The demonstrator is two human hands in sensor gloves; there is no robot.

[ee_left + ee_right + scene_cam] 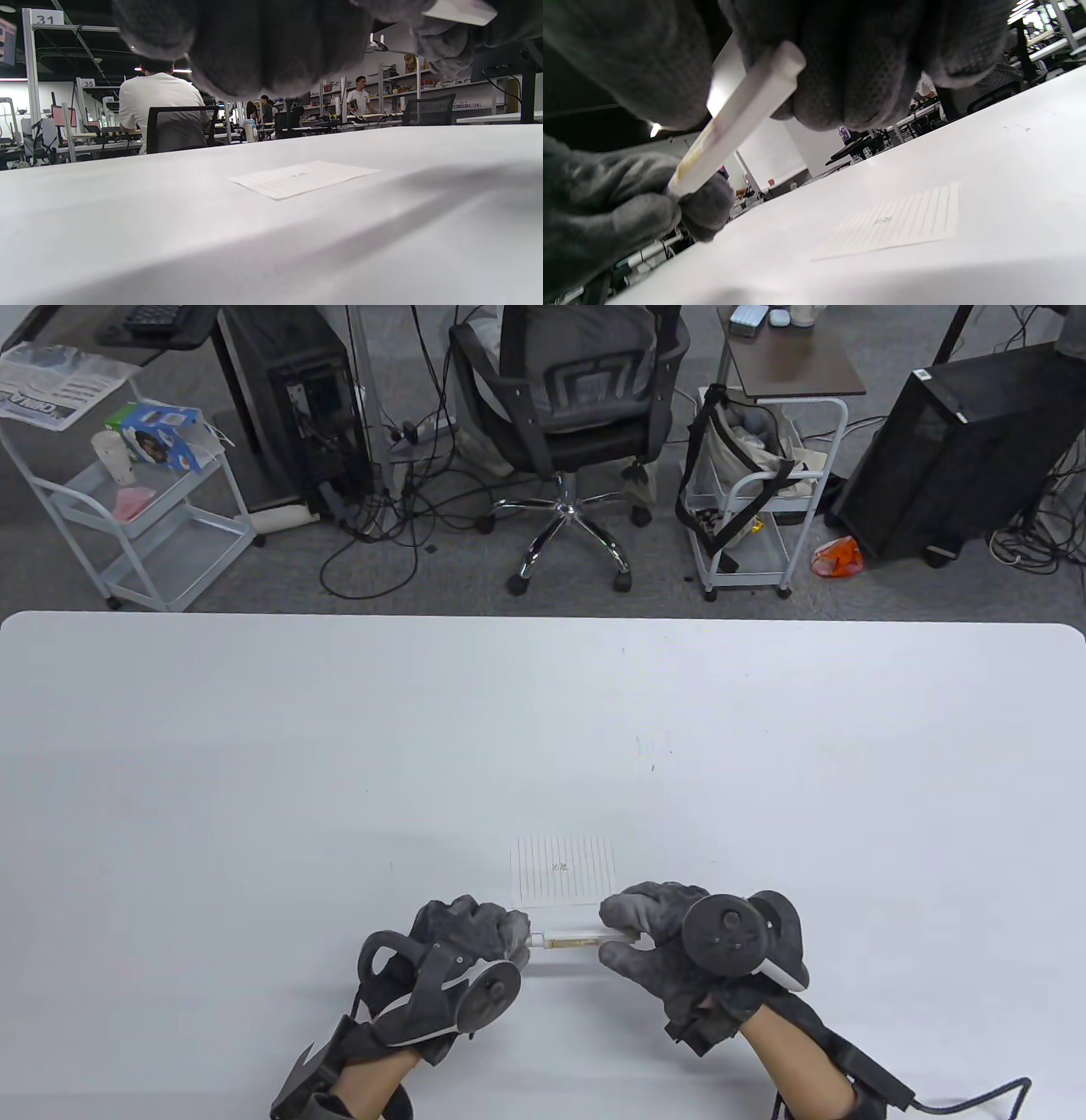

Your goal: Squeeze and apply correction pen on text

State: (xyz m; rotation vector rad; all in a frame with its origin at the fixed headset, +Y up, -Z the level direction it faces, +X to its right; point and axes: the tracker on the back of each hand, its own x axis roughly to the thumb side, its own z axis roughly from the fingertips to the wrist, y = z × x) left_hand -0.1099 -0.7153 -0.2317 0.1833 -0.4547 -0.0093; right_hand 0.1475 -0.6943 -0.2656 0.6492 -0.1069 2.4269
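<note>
A white correction pen [575,939] is held level just above the table between my two hands. My left hand [509,933] grips its left end. My right hand [624,935] grips its right end. In the right wrist view the pen [738,118] runs from my right fingers [865,63] down to my left fingers [649,203]. A small lined paper [562,870] with a short bit of dark text [560,866] lies flat just beyond the hands. The paper also shows in the left wrist view [303,178] and the right wrist view [899,222].
The white table [339,746] stretches wide on all sides of the paper. Beyond its far edge stand an office chair [568,415], two white carts [144,517] and computer towers [950,449]. A cable [976,1099] trails from my right wrist.
</note>
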